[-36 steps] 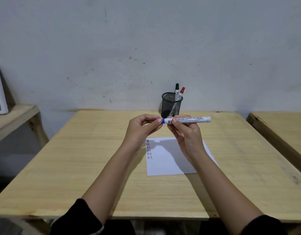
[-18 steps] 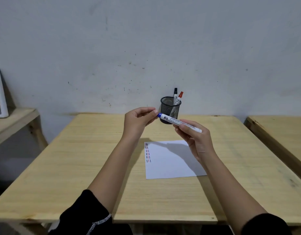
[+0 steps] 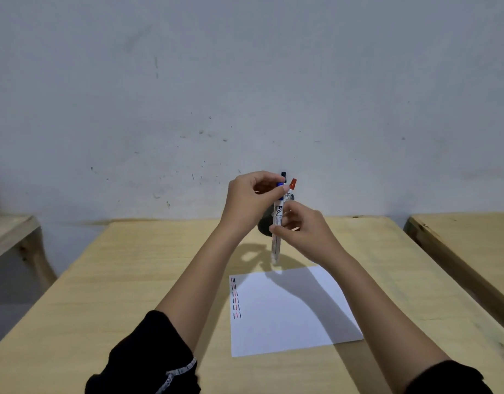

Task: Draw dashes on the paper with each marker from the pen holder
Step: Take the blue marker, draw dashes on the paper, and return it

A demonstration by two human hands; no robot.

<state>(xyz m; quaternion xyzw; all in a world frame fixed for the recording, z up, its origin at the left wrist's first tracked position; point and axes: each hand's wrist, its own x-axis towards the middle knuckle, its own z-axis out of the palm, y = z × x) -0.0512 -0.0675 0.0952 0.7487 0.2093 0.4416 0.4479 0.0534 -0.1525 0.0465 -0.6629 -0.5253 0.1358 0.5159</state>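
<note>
A white marker with a blue cap stands nearly upright in the air in front of the black mesh pen holder, cap end up. My left hand pinches its blue cap at the top. My right hand grips the barrel in the middle. The holder is mostly hidden behind my hands; a black-capped marker and a red-capped marker stick out above them. The white paper lies on the wooden table below, with columns of short black, red and blue dashes along its left edge.
A second wooden table stands to the right across a narrow gap. A wooden shelf is at the left. A grey wall rises right behind the table.
The marker has swung from lying sideways to standing nearly upright, and both hands have risen toward the pen holder. My left hand stays at the blue cap end.
</note>
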